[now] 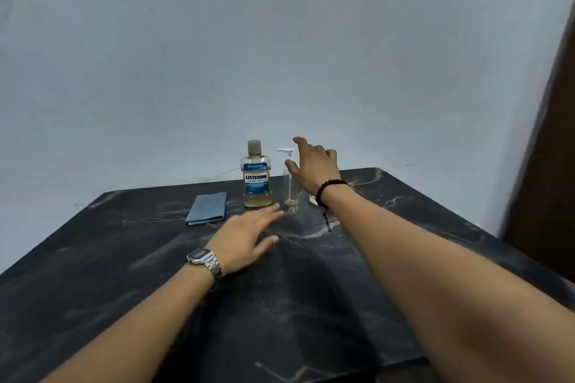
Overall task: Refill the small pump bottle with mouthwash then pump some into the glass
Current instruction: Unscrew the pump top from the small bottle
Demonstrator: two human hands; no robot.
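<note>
Dark marbled bench [404, 227] carries a mouthwash bottle [257, 176] at 12 o'clock, pump bottle [290, 179] just beside it. Both hands hold nothing: right hand [315, 165] spread beside the pump bottle, left hand [249, 233] flat at 6 o'clock.

Near your table's [373, 305] far edge, the mouthwash bottle [256, 177] stands just left of the pump bottle [290, 179]. A folded cloth [207, 208] lies left of both. Your right hand [315, 166] is beside the pump bottle; your left hand [249, 235] is before the bottles.
</note>
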